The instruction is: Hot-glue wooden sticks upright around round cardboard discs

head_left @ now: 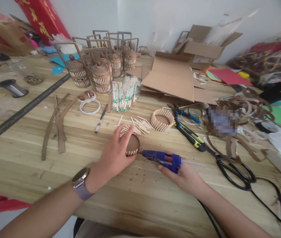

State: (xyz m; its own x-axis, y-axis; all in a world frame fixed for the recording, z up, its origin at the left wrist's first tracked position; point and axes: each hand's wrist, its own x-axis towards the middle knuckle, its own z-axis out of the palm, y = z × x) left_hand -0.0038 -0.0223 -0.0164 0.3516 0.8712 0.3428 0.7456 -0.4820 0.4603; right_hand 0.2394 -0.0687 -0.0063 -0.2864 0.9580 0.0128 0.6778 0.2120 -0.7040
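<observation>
brown, probably light but fragile, calls for holding round base (133,144) by rim, with left hand (114,152) curled around it, right hand (188,178) gripping glue gun (159,158).

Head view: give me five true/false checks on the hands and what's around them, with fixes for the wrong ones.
1. The right hand holds the blue glue gun. True.
2. The watch is on the right wrist. False: the watch is on the left wrist.
3. The glue gun's nozzle points toward the round brown base beside the left hand. True.
4. The left hand holds the black scissors. False: the black scissors lie to the right of the glue gun.
5. The other stick-edged ring is on the table, touched by neither hand. True.
</observation>
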